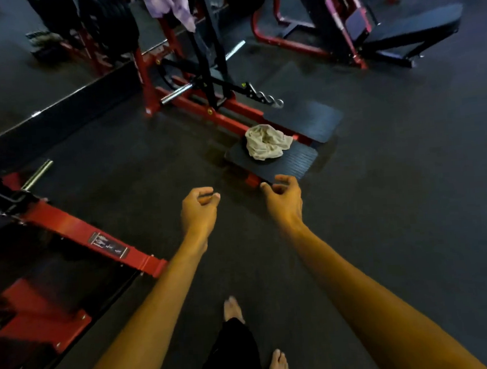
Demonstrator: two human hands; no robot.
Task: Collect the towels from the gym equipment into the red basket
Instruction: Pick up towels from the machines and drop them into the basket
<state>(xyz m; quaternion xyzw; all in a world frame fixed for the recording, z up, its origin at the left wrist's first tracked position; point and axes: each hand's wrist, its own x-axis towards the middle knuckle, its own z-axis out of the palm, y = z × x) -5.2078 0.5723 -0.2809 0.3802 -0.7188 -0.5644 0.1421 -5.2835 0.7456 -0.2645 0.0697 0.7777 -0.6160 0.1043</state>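
A crumpled beige towel [266, 141] lies on a black ribbed footplate [290, 163] of a red machine, ahead of me. A purple towel [170, 5] hangs on the machine's upright at the top. My left hand [198, 209] and my right hand [283, 199] are stretched forward above the floor, short of the beige towel, fingers loosely curled and holding nothing. The right hand hovers near the footplate's near edge. The red basket is not in view.
A red machine frame [75, 227] stands at my left. A black bench [410, 33] with a red frame is at the far right. Weight plates [107, 23] stand at the back left. My bare feet [233, 309] are on the dark rubber floor [396, 202].
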